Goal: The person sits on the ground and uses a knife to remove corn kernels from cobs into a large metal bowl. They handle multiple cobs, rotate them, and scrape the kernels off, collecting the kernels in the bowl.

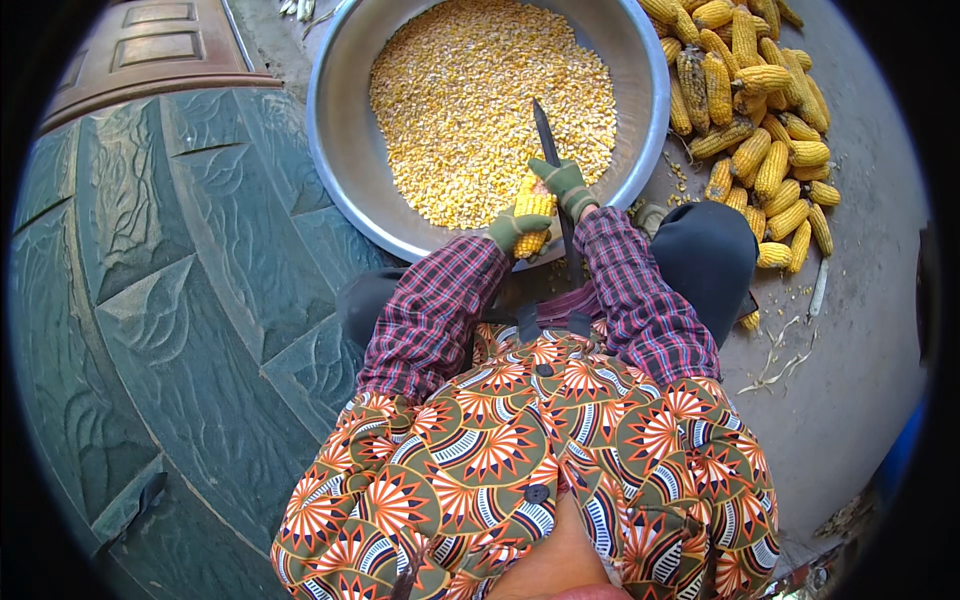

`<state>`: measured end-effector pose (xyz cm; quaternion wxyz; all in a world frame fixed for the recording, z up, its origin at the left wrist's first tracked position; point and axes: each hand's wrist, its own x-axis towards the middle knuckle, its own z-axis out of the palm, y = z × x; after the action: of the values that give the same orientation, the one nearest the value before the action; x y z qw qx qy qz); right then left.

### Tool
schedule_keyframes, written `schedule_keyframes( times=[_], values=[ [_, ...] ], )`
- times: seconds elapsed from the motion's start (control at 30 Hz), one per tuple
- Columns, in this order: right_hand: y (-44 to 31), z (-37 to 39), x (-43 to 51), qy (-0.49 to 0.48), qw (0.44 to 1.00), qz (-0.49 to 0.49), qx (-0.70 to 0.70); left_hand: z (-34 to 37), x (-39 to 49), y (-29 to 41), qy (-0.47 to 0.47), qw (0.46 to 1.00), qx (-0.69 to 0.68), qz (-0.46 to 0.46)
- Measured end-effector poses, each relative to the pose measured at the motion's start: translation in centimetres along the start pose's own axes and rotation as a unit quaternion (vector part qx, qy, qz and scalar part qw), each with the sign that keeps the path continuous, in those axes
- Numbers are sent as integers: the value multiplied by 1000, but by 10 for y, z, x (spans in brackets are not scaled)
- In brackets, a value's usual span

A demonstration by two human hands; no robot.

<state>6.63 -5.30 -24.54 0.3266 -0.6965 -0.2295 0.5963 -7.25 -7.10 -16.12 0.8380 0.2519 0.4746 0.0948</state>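
A wide metal basin [652,150] with loose yellow corn kernels [487,97] heaped in it stands before me. Over its near rim, my left hand [517,227], in a green glove, grips an ear of corn [534,206]; the upper part of the ear looks partly stripped. My right hand [564,184], gloved in green with lighter bands, lies against the ear's upper right side. A long dark pointed bar [546,131] runs beside and under my right hand, its tip over the kernels. Whether my right fingers close on the bar or on the ear, I cannot tell.
A large pile of husked corn ears [772,150] lies on the concrete floor to the right. Near it are a bare pale cob [819,287], husk strands [776,360] and scattered kernels. A green carved-relief wall [195,322] stands on the left, with a brown panelled door [157,45] beyond.
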Motion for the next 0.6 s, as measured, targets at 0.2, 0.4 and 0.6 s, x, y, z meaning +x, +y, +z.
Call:
schedule_keyframes(
  times=[0.2,0.4,0.6],
  values=[
    [10,4,14,-45,994,38,89,-14,15,-12,36,982,-166,-77],
    [3,3,6,-9,1000,17,0,-7,23,-11,202,966,157,36],
    [-8,3,-3,-11,999,8,-29,12,31,-2,246,762,598,-5]
  ],
)
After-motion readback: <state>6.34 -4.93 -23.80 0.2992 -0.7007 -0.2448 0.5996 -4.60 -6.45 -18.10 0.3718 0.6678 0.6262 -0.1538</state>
